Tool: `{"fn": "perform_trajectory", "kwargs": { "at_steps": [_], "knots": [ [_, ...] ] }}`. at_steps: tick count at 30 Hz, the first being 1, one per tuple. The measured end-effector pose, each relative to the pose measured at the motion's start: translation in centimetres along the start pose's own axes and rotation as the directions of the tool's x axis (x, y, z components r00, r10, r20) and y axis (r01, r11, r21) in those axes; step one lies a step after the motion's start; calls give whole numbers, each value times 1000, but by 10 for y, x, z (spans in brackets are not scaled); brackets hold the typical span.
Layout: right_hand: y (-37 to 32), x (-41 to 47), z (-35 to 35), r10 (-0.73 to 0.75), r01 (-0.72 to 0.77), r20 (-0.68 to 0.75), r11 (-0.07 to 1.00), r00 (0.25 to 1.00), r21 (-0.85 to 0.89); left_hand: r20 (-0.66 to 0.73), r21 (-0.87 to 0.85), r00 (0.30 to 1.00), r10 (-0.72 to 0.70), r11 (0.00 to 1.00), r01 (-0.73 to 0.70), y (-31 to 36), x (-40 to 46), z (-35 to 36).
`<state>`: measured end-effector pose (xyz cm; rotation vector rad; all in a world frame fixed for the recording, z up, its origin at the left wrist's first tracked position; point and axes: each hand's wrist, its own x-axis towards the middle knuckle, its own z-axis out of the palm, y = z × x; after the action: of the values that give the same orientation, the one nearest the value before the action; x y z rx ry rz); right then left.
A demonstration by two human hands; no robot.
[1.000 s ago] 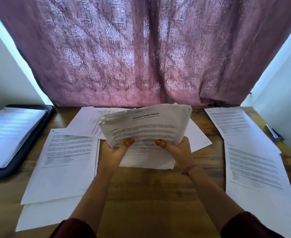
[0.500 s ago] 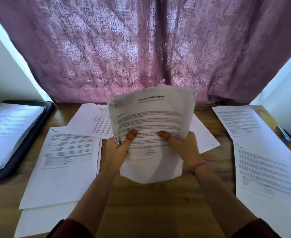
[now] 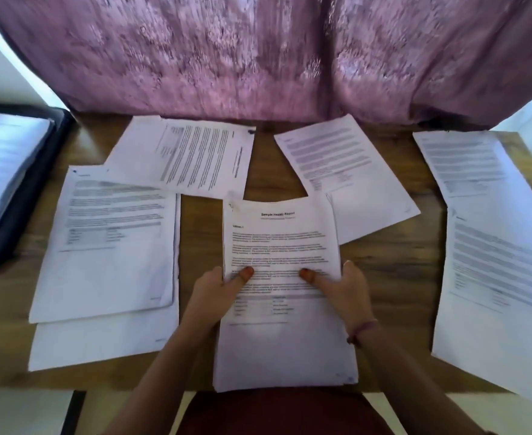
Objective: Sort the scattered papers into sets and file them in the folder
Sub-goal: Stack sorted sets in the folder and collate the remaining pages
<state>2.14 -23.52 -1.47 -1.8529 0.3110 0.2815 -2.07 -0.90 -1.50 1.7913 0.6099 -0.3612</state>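
— Papers are what worry me: the held stack (image 3: pixel 282 277) sits in front of the folder's (image 3: pixel 23 196) right side, well apart from it, with its near edge hanging past the edge of the surface (image 3: pixel 393 277).

— What could slip?

— The bottom sheets, I think. Only the middle of the stack is gripped, so if the hold loosens, the loose lower pages may fan out or slide off toward the lap.

— How do the fingers sit?

— The left hand (image 3: pixel 217 290) grips the stack's left edge, thumb pressed on the top page, fingers hidden underneath. The right hand (image 3: pixel 346 287) does the same on the right edge, thumb on top, fingers curled round the side.

— Anything else at risk?

— The other piles. One pile (image 3: pixel 108 246) lies between the folder and the stack, just beside the left hand, and a loose sheet (image 3: pixel 343 171) lies beyond the stack, tucked under its far right corner. Carrying the stack across toward the folder could drag or mix them.
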Motion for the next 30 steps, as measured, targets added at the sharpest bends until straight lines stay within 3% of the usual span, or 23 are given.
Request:
{"fn": "perform_trajectory", "kwargs": {
  "at_steps": [5, 8, 11, 13, 17, 24, 30],
  "knots": [
    [-5, 2, -1, -23, 22, -5, 985, 1000, -171, -159, 291, 984, 77, 956, -28, -1, -1, -14],
    [-10, 0, -9, -11, 46, 103, 940, 995, -339, -204, 389, 969, 138, 920, -49, -3, -2, -20],
    [-22, 1, -24, -5, 105, 155, 761, 988, -640, -184, 428, 969, 167, 901, -74, -4, -3, -25],
    [-33, 7, -32, -112, 167, 124, 632, 986, -757, -172, 429, 971, 168, 900, -79, -4, -3, -28],
    [-64, 43, -33, -307, 309, 124, 687, 944, -658, -136, 419, 983, 121, 906, -53, -1, -3, -33],
    [-86, 110, -18, -162, 356, 335, 643, 928, -678, -115, 373, 993, 30, 928, 15, 2, -1, -28],
    [-89, 122, -18, -236, 420, 348, 556, 907, -717, -100, 379, 995, -7, 924, 44, 4, 3, -29]
  ]
}}
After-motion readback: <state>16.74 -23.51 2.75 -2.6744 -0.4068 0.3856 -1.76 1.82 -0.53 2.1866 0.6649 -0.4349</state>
